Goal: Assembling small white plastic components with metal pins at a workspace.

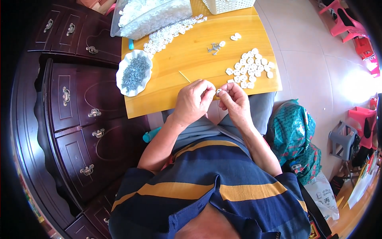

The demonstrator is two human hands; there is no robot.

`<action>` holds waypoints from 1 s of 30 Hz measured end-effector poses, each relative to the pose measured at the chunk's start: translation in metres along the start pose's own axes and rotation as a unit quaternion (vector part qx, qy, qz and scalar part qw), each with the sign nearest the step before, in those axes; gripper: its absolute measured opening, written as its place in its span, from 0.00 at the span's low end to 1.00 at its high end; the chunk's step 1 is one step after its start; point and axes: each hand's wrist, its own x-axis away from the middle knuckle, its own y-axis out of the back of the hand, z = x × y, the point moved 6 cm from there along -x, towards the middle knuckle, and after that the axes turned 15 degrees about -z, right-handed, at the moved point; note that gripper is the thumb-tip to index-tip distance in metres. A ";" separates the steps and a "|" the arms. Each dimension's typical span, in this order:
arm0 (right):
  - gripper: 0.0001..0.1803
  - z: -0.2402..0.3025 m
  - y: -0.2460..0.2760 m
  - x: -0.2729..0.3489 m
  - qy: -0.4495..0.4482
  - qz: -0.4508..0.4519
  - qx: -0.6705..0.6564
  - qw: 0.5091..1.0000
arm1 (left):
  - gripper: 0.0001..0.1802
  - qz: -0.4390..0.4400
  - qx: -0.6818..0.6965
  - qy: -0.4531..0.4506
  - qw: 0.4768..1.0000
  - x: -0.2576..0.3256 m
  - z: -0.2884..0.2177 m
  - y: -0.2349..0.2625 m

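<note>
Just over the table's near edge, my two hands meet fingertip to fingertip. My right hand (235,101) pinches a small white plastic piece (218,91) between thumb and index finger. Thumb and fingers of my left hand (194,100) are pinched together against that piece's left side; whatever they grip is too small to make out. Beyond my right hand lies a loose group of similar white plastic pieces (250,67). Farther back is a little pile of metal screws or nails (215,48), with a few white pieces beside it. A thin yellow stick (184,77) lies beyond my left hand.
A white wavy-rimmed bowl (119,75) of grey metal fasteners stands at the table's left. Behind it are scattered white pieces (169,36), a clear bin (159,20) and a white basket (229,6). Dark drawers (93,95) flank the left; a green bag (292,133) sits right.
</note>
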 end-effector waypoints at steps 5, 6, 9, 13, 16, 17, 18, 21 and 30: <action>0.05 -0.001 0.001 -0.002 0.021 -0.010 0.004 1.000 | 0.02 0.011 -0.012 -0.009 1.000 -0.001 0.000 -0.001; 0.05 0.000 0.001 -0.002 0.031 -0.015 0.007 0.999 | 0.02 0.010 -0.015 -0.017 1.000 -0.001 -0.001 -0.001; 0.05 0.000 0.004 -0.004 0.035 -0.025 0.012 0.999 | 0.02 0.014 -0.021 -0.028 0.999 -0.002 -0.001 -0.005; 0.05 -0.002 0.007 -0.004 0.015 -0.026 -0.018 0.999 | 0.02 0.016 -0.012 -0.004 1.000 -0.002 -0.001 -0.009; 0.05 0.000 0.007 -0.003 0.003 -0.034 -0.030 0.999 | 0.01 0.023 -0.018 -0.008 1.000 -0.003 -0.003 -0.011; 0.04 -0.001 0.006 -0.003 -0.004 -0.033 -0.044 0.998 | 0.01 0.027 -0.019 -0.009 0.999 -0.003 -0.003 -0.012; 0.04 -0.001 0.006 -0.003 -0.010 -0.033 -0.058 0.998 | 0.01 0.026 -0.013 0.003 1.000 -0.003 -0.004 -0.013; 0.05 0.001 0.006 -0.003 -0.012 -0.028 -0.060 0.998 | 0.02 0.027 -0.001 0.028 0.999 -0.001 0.000 -0.014; 0.04 -0.001 0.010 -0.008 0.034 -0.036 0.001 0.999 | 0.02 0.042 -0.027 0.010 0.999 -0.006 -0.003 -0.018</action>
